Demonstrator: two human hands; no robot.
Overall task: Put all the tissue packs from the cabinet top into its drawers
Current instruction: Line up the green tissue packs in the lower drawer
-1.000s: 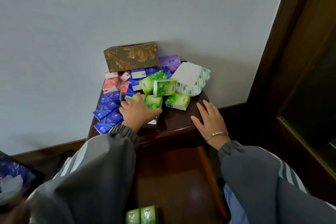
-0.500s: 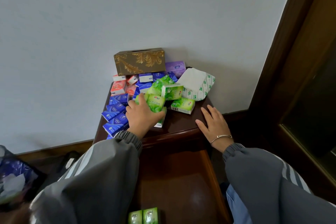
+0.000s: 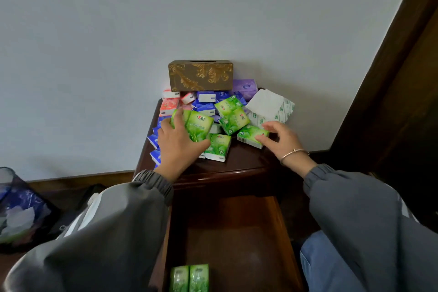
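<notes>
while the left hand [image 3: 180,147] grips two green packs [image 3: 200,125] above the cabinet top's [image 3: 241,164] front-left part, the right hand [image 3: 283,143] pinches a third pack [image 3: 250,135] near its right edge; the open drawer [image 3: 237,232] holds two more packs [image 3: 189,277].

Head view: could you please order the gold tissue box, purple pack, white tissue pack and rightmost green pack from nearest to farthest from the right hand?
1. Rightmost green pack, at the fingers of the right hand.
2. White tissue pack, just behind.
3. Purple pack, back by the wall.
4. Gold tissue box, farthest, back left.
</notes>
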